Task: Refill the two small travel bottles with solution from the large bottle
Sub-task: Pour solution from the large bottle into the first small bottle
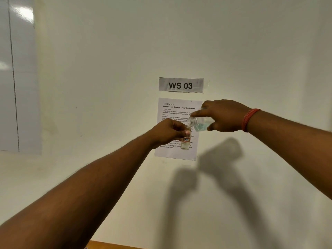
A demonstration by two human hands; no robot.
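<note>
With both arms raised before the wall, the left hand (169,131) pinches a small clear travel bottle with a red-edged label (185,141) upright by its neck, mouth open to receive. The right hand (223,116) grips the larger clear plastic bottle with bluish solution (200,124), tipped near horizontal so its threaded mouth sits just above the small one: a pouring posture. Whether liquid is flowing cannot be told. Behind: a printed white task sheet (177,112) under a "WS 03" sign (181,85). The second travel bottle is not in view.
</note>
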